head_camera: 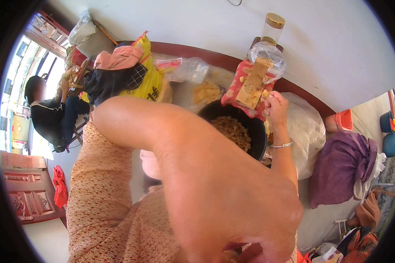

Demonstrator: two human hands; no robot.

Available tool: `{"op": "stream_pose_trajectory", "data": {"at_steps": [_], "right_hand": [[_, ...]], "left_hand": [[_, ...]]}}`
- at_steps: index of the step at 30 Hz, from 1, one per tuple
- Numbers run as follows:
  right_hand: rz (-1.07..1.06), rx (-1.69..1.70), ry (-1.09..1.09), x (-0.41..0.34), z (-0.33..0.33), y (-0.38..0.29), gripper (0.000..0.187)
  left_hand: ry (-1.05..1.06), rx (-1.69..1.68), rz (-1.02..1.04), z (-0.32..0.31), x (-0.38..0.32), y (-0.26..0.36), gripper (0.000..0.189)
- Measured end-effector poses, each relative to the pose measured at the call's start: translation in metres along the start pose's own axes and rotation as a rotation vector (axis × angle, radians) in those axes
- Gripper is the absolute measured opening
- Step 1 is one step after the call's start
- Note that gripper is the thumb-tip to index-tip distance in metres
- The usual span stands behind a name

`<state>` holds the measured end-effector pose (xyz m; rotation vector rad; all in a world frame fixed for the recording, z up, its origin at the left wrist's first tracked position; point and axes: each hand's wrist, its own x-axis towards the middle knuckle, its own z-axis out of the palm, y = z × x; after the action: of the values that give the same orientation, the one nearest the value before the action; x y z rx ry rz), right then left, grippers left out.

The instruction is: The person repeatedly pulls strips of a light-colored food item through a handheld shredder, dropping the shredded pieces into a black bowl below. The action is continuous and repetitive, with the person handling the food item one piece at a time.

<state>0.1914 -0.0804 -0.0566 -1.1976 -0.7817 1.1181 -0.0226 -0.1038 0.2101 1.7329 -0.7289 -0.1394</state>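
My left hand (233, 203) is very close to the camera, its back filling the lower middle of the view. Its fingers curl at the bottom edge, and whatever lies between them is hidden. Farther off, my right hand (277, 104), with a silver bangle on the wrist, pinches a small pale-yellow piece (265, 94) beside a wooden board (252, 86). The board rests tilted on a red patterned cloth pad (232, 82), with crumbs and small bits on it. Below the pad, a black bucket (261, 131) holds many light-brown strips (232, 130), partly hidden by my left arm.
A clear plastic bag (266, 52) and a gold-lidded jar (273, 28) stand beyond the board. Right of the bucket are a large translucent bag (302, 131) and a purple cloth bundle (342, 167). A yellow sack (144, 79) bears clothes. Another person (49, 115) sits at left.
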Motion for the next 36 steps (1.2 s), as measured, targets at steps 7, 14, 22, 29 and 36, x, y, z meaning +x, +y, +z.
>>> {"op": "stream_pose_trajectory", "data": {"at_steps": [7,14,22,29,36], "right_hand": [[0.033,0.606,-0.281,-0.021,0.008,-0.022,0.015],[0.137,0.74,-0.427,-0.044,0.042,-0.042,0.016],[0.279,0.56,-0.293,-0.048,0.057,-0.044,0.022],[0.303,0.23,-0.396,-0.045,0.067,-0.039,0.027],[0.513,0.29,-0.431,-0.043,0.066,-0.038,0.023]], "left_hand": [[0.484,-0.254,-0.051,-0.012,-0.033,-0.039,0.036],[1.264,0.438,-0.55,-0.001,-0.069,-0.17,0.053],[1.259,-0.294,-0.407,-0.001,-0.064,-0.195,0.045],[1.698,-0.811,0.008,-0.024,-0.071,-0.191,0.028],[1.879,-0.511,0.091,-0.034,-0.101,-0.197,0.03]]}}
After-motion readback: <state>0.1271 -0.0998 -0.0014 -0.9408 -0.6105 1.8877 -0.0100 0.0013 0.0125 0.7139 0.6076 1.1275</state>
